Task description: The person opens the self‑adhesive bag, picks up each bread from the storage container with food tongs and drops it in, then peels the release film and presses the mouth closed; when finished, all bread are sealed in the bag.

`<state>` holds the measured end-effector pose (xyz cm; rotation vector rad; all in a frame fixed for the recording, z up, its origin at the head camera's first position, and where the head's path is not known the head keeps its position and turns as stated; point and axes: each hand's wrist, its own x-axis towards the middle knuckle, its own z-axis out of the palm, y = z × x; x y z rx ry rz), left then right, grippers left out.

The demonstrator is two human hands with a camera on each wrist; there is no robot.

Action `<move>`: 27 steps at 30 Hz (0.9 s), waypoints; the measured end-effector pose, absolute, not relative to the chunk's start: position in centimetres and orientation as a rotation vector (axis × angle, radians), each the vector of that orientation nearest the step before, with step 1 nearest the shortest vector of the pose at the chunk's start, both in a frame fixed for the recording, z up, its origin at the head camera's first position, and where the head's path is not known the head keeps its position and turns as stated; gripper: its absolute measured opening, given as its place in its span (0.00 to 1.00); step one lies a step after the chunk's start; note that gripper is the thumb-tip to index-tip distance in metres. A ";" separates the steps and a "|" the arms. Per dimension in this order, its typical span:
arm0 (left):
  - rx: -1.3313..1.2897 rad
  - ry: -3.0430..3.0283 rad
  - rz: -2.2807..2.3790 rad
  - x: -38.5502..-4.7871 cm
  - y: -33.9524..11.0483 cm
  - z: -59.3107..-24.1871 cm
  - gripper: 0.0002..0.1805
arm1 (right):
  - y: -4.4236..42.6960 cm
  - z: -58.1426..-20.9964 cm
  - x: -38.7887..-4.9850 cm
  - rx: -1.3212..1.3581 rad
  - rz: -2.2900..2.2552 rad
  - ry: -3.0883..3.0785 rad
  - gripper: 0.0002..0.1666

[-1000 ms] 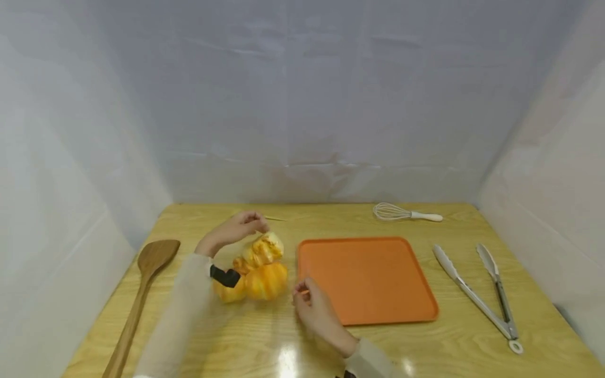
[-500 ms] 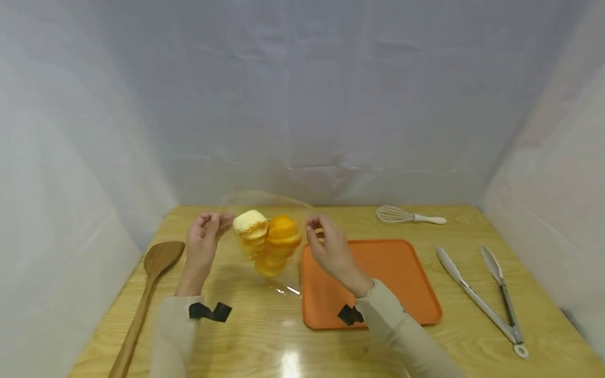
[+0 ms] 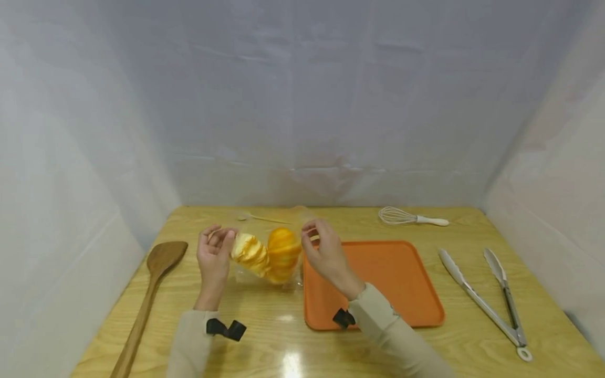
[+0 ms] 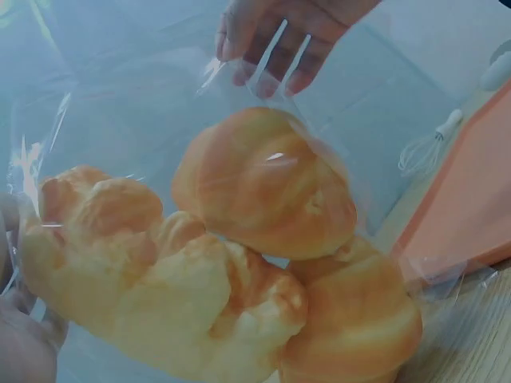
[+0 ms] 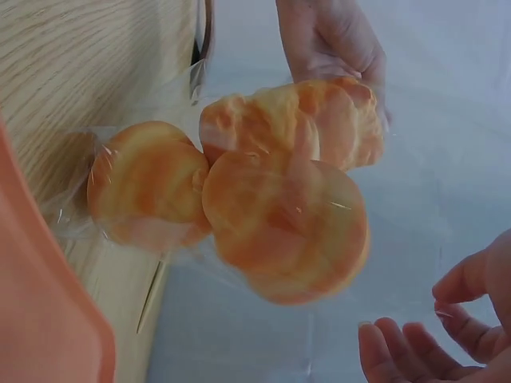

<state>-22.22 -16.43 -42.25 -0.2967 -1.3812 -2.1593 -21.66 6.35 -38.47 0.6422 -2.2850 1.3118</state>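
A clear plastic bag [image 4: 120,104] holds a knobbly, pale-yellow bread [image 3: 250,254] and two rounded, striped bread rolls, one of them a golden roll [image 3: 282,248]. The second roll [image 5: 148,183] shows in the right wrist view. My left hand [image 3: 215,262] pinches the bag's left side near its top. On the opposite side my right hand [image 3: 326,254] pinches the bag's edge between thumb and forefinger, its other fingers loosely bent. Between the hands the bag hangs upright left of the orange tray [image 3: 373,283]. Whether its bottom touches the table cannot be told.
A wooden spatula [image 3: 156,273] lies along the table's left side. Metal tongs [image 3: 482,302] lie spread to the right of the tray. A white-handled whisk [image 3: 411,217] is at the back right. Behind the bag lies a thin stick-like utensil [image 3: 264,218].
My right hand has moved up and away from the tray's front-left corner to the bag. The bag of bread was lifted from the table, tilted upright between both hands, then lowered slightly.
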 end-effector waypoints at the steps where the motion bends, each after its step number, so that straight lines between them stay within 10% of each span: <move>1: -0.289 -1.382 -2.151 -22.2 -16.4 -42.3 0.14 | 6.3 -38.5 -21.7 0.636 1.320 -2.269 0.06; 13: -0.059 -1.476 -2.277 -22.2 -16.9 -41.2 0.11 | 6.1 -39.0 -22.4 0.480 1.655 -2.108 0.36; 27: 0.042 -1.398 -1.952 -22.9 -16.0 -40.4 0.05 | 5.3 -37.8 -22.3 0.431 1.986 -2.141 0.22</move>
